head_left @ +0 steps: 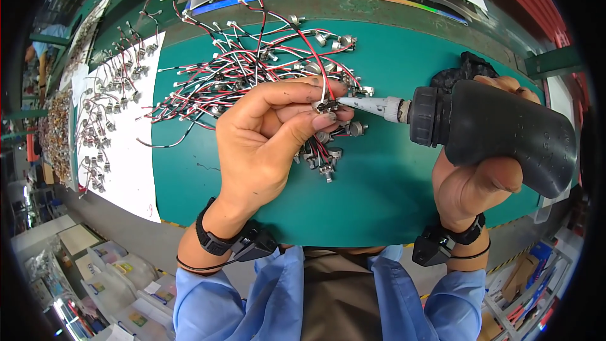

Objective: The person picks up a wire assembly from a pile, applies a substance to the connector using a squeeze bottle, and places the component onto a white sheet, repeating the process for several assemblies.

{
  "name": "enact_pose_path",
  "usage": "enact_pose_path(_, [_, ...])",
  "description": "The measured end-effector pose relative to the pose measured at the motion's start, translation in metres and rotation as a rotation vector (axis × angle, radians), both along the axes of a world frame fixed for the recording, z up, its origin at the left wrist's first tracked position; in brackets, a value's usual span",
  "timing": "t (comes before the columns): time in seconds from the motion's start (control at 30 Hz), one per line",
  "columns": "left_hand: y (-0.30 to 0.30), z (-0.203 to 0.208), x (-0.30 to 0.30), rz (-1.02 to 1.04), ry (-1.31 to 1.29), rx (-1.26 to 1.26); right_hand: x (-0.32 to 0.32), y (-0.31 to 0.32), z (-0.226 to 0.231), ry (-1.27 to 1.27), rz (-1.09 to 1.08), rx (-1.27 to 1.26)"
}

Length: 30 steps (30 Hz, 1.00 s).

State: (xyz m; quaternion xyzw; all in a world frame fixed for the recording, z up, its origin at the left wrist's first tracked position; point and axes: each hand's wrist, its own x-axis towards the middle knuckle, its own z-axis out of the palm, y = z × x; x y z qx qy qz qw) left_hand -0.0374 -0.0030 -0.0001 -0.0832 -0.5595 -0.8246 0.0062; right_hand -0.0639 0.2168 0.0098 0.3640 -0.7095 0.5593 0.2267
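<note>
Between its thumb and fingers my left hand (pixel 255 136) pinches a small potentiometer (pixel 326 107), whose red and white wires rise away from me to white plugs. My right hand (pixel 470 183) is wrapped round a black squeeze bottle (pixel 511 132) tipped on its side. The bottle's grey tapered nozzle (pixel 375 107) points left, its tip at the potentiometer; whether they touch I cannot tell. Dark smudges mark my left fingertips. Beyond and beneath my left hand spreads a pile of wired potentiometers (pixel 221 79) with red, white and black leads.
A green mat (pixel 379 183) covers the bench. White sheets at the left (pixel 136 158) and far edge carry rows of wired potentiometers. Crumpled black material (pixel 464 69) lies behind the bottle. Plastic bins (pixel 120 271) stand low at the left, and a shelf rack (pixel 530 278) stands low at the right.
</note>
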Motion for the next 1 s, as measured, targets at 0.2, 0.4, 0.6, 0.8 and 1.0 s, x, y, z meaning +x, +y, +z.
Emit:
enact_pose_path(0.2, [0.000, -0.003, 0.000, -0.023, -0.001, 0.028, 0.017, -0.022, 0.009, -0.263, -0.261, -0.176])
enact_pose_path(0.4, [-0.001, -0.003, -0.004, -0.094, -0.037, 0.068, 0.014, -0.017, 0.006, -0.253, -0.219, -0.145])
enact_pose_path(0.6, [-0.005, -0.003, -0.007, -0.105, -0.073, 0.167, -0.005, -0.022, 0.001, -0.188, -0.299, -0.456])
enact_pose_path(0.8, [-0.019, 0.017, 0.001, 0.056, -0.036, 0.129, -0.039, 0.009, -0.012, -0.521, -0.132, -0.863])
enact_pose_path(1.0, [-0.115, 0.053, 0.067, 0.579, 0.223, -0.375, -0.051, 0.030, -0.022, -0.730, 0.074, -0.975])
